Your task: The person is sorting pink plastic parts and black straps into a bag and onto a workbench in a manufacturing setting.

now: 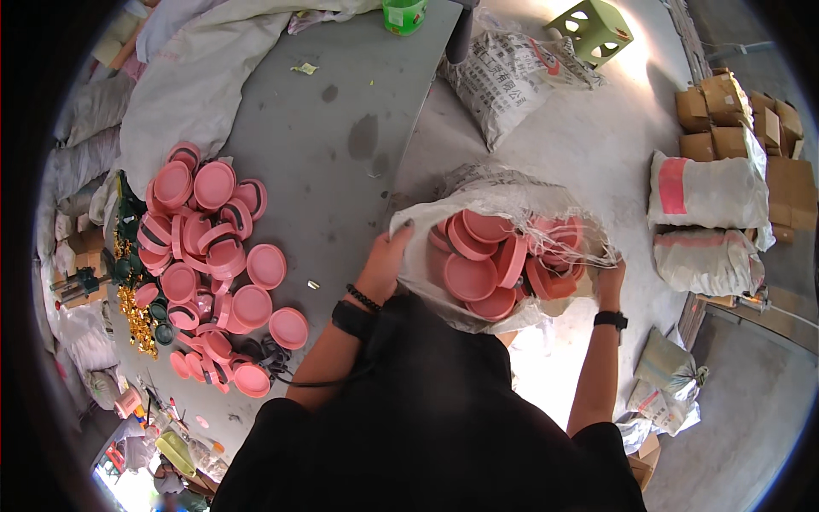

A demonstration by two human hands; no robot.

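1. A person in a black short-sleeved shirt grips a wide-mouthed, whitish woven-plastic sack at the centre right of the frame, its top edge frayed.
2. The left hand, above a black beaded bracelet, is closed on the sack's left rim; the right hand, above a black wristwatch, grips the opposite rim, its fingertips partly hidden.
3. Between the hands, shallow round pink pieces lie jumbled inside the sack, some face-on, others on edge.
4. At the centre left of the frame, a loose heap of similar pink pieces spreads over a grey worktop, beside shiny gold-coloured bits and small dark green round parts.
5. A large white woven sheet drapes the worktop at upper left; a bright green plastic container stands at top centre.
6. A bulging printed white sack and an olive-green stool with cut-out holes occupy the upper right; brown cardboard boxes line the right edge.
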